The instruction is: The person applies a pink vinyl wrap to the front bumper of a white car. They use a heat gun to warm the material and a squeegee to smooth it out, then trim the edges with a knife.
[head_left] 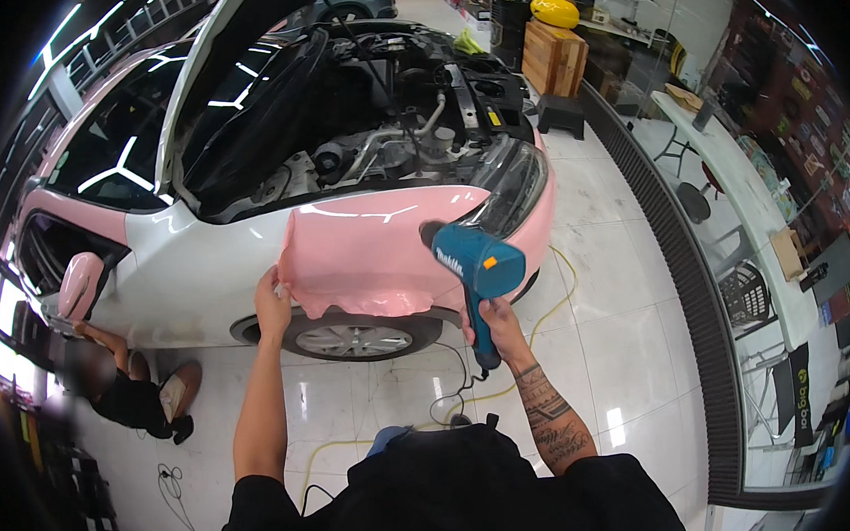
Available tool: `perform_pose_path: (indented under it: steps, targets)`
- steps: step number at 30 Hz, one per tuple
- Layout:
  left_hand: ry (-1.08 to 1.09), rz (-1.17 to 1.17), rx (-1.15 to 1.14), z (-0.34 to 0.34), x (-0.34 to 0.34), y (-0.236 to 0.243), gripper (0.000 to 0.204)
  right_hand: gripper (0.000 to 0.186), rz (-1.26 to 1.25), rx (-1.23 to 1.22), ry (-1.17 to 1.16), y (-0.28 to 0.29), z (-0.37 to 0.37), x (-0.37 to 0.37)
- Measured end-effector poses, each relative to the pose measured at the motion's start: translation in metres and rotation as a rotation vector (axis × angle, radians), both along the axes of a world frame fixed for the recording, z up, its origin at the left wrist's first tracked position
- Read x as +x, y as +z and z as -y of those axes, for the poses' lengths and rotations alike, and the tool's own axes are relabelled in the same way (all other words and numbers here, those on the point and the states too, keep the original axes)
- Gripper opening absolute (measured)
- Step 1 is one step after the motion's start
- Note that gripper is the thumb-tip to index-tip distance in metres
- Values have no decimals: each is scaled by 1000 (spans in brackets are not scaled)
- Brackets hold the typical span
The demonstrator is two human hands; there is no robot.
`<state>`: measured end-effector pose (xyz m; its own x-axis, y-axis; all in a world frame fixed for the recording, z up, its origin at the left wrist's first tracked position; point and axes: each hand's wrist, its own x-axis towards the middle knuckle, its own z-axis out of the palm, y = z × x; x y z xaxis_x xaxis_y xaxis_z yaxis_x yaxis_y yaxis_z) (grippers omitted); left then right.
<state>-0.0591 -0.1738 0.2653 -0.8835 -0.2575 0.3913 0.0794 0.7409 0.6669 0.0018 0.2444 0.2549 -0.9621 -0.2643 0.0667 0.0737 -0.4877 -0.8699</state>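
Note:
My right hand (501,329) is wrapped round the handle of a teal heat gun (487,269), its dark nozzle pointing left toward the fender. A sheet of pink vinyl film (373,248) covers much of the white car's front fender, with a wavy loose lower edge above the wheel (354,341). At the film's left edge, my left hand (271,306) pinches its lower corner between closed fingers. The film reaches up to the headlight (508,188). Bare white paint (180,272) shows on the panel left of it.
The raised hood (199,90) leaves the engine bay (385,119) exposed. Another person (144,395) crouches beside the car's mirror (80,284). A yellow hose (536,343) and a black cord (452,387) lie on the tiled floor. A long white counter (754,215) stands behind glass at right.

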Motion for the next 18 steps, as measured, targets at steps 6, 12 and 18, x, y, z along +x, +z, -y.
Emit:
perform_pose_path:
  steps: [6,12,18]
  targets:
    - [77,-81,78,12,-13,-12,41,45,157,111,6,-37,-27,48]
    - [161,-133,253,2,-14,-6,42,45,268,52,-101,-15,-48,52]
    - [255,-15,281,14,-19,-29,61,44,163,-82,2,35,-98,-34]
